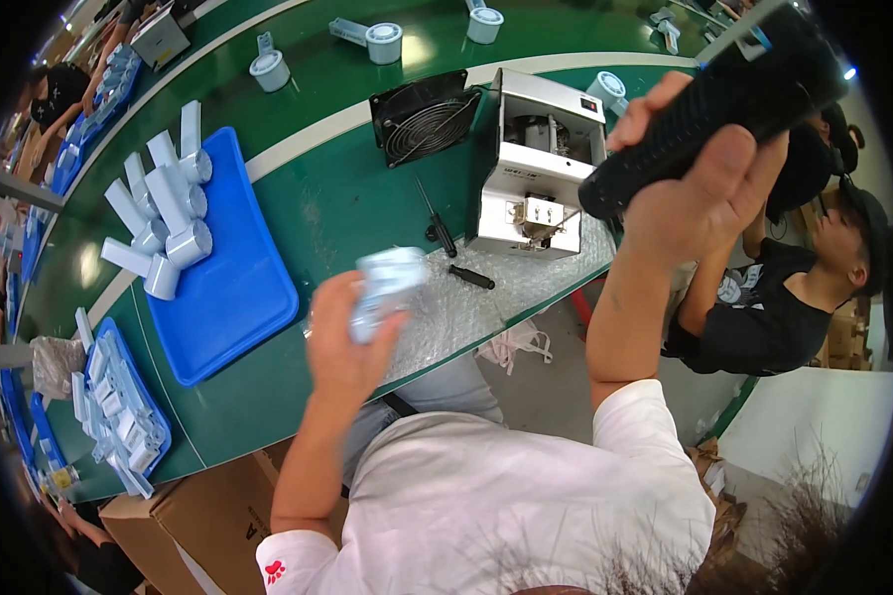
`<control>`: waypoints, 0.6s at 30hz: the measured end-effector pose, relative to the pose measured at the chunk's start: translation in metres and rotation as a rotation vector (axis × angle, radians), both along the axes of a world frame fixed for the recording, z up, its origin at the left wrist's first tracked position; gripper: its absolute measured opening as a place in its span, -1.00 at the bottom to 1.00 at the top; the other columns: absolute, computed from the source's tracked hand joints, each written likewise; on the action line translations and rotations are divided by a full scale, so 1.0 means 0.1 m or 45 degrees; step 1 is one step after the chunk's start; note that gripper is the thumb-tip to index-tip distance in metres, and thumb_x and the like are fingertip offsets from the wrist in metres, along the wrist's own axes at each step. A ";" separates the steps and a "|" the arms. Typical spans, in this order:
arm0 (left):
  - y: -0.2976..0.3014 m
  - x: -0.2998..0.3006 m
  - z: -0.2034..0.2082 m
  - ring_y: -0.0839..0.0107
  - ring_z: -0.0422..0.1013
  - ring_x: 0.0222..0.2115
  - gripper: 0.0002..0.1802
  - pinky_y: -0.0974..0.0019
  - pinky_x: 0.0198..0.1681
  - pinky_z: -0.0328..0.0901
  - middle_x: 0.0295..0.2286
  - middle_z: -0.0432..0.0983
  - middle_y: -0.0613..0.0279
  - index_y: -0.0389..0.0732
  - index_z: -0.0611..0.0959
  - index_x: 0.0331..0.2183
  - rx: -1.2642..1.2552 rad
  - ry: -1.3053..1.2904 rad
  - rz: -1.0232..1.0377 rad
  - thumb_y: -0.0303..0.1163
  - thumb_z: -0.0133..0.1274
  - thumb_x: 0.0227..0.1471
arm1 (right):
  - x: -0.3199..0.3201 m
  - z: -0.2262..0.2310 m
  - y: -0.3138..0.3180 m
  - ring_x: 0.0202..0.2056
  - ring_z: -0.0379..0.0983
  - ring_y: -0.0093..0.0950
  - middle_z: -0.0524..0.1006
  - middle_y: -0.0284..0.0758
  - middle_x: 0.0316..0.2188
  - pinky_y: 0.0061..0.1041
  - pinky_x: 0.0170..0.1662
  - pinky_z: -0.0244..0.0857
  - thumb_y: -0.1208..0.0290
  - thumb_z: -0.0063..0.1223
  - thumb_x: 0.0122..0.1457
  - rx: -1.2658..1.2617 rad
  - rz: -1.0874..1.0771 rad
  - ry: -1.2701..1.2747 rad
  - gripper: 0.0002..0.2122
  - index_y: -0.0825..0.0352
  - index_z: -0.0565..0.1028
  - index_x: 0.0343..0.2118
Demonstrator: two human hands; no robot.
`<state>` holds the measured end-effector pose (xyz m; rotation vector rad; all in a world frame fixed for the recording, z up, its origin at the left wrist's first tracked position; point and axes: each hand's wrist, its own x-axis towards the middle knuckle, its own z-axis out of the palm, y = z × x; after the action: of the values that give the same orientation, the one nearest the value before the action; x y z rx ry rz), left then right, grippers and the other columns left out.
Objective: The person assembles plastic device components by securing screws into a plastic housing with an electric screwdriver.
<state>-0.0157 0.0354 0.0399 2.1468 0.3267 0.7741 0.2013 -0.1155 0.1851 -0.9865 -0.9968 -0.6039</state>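
My left hand [342, 342] is closed around a light-blue plastic part [391, 276], held over the bubble wrap [432, 332] near the table's front edge; motion blurs the part. Raised at the upper right, my right hand [690, 203] grips a black handheld tool [709, 119] with a ribbed grip, its exact kind unclear. Below and left of that tool stands an open metal-cased machine [536, 164] with inner parts showing. A screwdriver [437, 223] lies beside the machine, and a short black-handled tool [471, 277] rests on the wrap.
A black fan [425, 119] stands left of the machine. Several light-blue scoop-shaped parts [176, 213] sit on a blue tray [228, 322]; another blue tray [159, 421] is heaped with parts. More scoop-shaped parts [384, 44] lie on the green belt [318, 79]. A co-worker [784, 288] is at the right.
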 end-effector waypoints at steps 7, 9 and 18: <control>-0.40 0.30 -0.28 0.13 0.41 -0.29 -0.61 0.25 -0.22 0.30 -0.27 0.45 0.02 -0.30 0.53 -0.33 -0.091 -0.135 -0.160 -0.53 0.33 -0.29 | -0.37 0.03 -0.47 -0.49 0.34 -0.48 0.34 -0.20 -0.32 -0.49 -0.52 0.26 -0.22 -0.04 0.08 -0.120 0.887 0.625 -0.24 0.49 0.21 0.02; -0.41 0.31 -0.31 0.18 0.43 -0.28 -0.60 0.27 -0.22 0.32 -0.27 0.46 0.03 -0.28 0.54 -0.33 -0.206 -0.163 -0.176 -0.55 0.33 -0.31 | -0.51 0.14 -0.38 -0.45 0.34 -0.49 0.32 -0.21 -0.30 -0.50 -0.50 0.26 -0.18 -0.04 0.10 0.026 0.938 0.406 -0.22 0.46 0.11 0.12; -0.38 0.29 -0.38 0.19 0.45 -0.29 -0.54 0.26 -0.23 0.36 -0.27 0.48 0.03 -0.27 0.54 -0.29 -0.238 -0.224 -0.234 -0.52 0.36 -0.34 | -0.48 -0.19 -0.04 -0.49 0.32 -0.48 0.33 -0.14 -0.27 -0.55 -0.56 0.20 -0.41 -0.20 0.04 0.087 0.654 0.478 -0.15 0.48 0.28 -0.02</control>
<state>0.0136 -0.0029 0.0016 1.8889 0.1035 0.7875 0.1531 -0.1190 0.1656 -0.7075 -0.8385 -0.0212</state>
